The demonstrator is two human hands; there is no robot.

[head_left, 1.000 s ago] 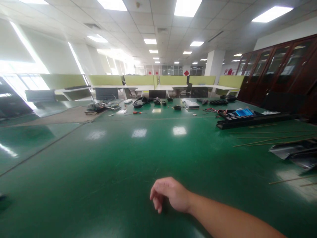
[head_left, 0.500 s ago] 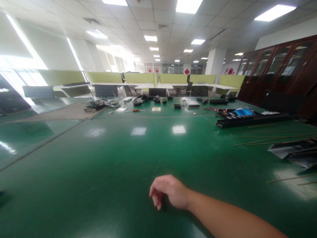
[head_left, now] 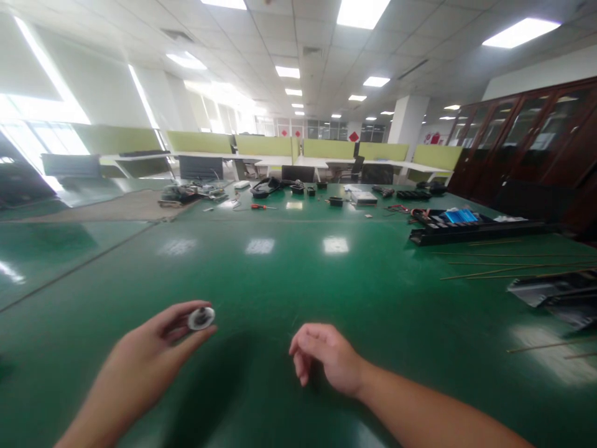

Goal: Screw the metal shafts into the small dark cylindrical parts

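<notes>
From where I stand, 2 bare hands are at the near side of the green counter (head_left: 289, 280). The left hand (head_left: 149, 348) has a small round piece (head_left: 201, 318) pinched between thumb and fingers, its pale rim and darker middle turned toward the wearer. That piece is held above the counter, left of the right hand (head_left: 329, 358) and apart from it; a dark shadow falls on the green surface beside the left forearm. The right hand's grip is curled, fingers bent inward and thumb lying along them; how tightly they press together I can't tell, nor whether the hand touches the surface.

Farther back, a screwdriver (head_left: 261, 206) with an orange-red handle lies near a white box (head_left: 364, 197) and small black parts. Over to the right, a blue packet (head_left: 461, 216) sits by a long black channel (head_left: 476, 233), with thin rods (head_left: 480, 275) and dark metal pieces (head_left: 555, 298) nearer. Beyond stand yellow-green partitions (head_left: 326, 148) and, at the right, glass-fronted cabinets (head_left: 517, 130).
</notes>
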